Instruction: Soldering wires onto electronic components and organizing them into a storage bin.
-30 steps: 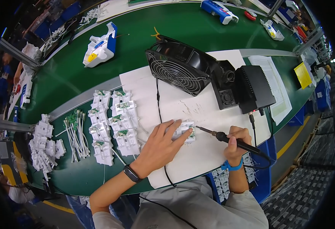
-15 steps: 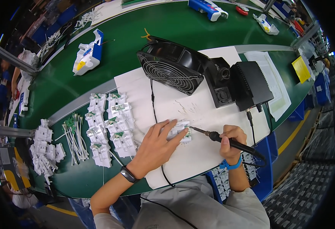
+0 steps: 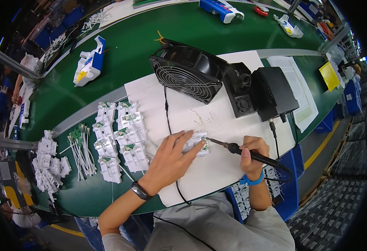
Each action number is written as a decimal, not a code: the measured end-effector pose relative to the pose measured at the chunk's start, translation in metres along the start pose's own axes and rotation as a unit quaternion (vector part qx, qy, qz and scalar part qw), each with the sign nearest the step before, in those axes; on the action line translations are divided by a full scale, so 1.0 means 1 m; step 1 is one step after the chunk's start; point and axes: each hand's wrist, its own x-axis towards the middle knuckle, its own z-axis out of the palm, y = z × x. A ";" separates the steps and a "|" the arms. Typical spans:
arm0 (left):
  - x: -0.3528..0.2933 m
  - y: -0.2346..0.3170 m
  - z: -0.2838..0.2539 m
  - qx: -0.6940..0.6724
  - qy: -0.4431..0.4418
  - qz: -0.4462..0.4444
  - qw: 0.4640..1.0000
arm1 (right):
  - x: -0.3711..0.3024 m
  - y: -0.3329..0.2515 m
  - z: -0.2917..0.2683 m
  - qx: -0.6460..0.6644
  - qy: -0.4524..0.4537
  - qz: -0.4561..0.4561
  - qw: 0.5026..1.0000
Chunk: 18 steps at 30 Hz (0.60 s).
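White plastic housing [image 3: 194,141] with green board [image 3: 204,137] lies on white mat [image 3: 229,167], under left hand [image 3: 173,158]: fingers spread wide, touching housing. Right hand [image 3: 253,158] closed round soldering iron [image 3: 269,159]; tip at board, contact unclear. Beyond streaked mat surface: black fan [image 3: 187,81], round wire grille. Print on paper sheet [image 3: 297,94] too small to read. Mat's near edge borders grey shirt [image 3: 200,226].

Left hand [image 3: 170,161] palm down, fingers [image 3: 186,138] extended and spread, forearm [image 3: 120,212] angled back behind them; right hand [image 3: 253,157] curled, thumb [image 3: 245,156] beside its bent fingers.
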 end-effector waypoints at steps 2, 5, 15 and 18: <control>0.000 0.000 -0.001 0.005 0.000 0.002 1.000 | 0.006 -0.005 0.001 0.006 -0.010 -0.002 1.000; 0.000 0.000 -0.001 0.009 0.003 -0.001 1.000 | 0.005 -0.005 0.000 0.022 -0.013 0.002 1.000; 0.003 -0.015 -0.007 -0.014 -0.028 -0.005 0.999 | 0.006 -0.004 -0.001 0.095 -0.029 -0.005 0.995; 0.006 -0.012 -0.008 -0.017 -0.025 -0.008 1.000 | 0.006 -0.004 0.000 0.102 -0.035 -0.002 0.994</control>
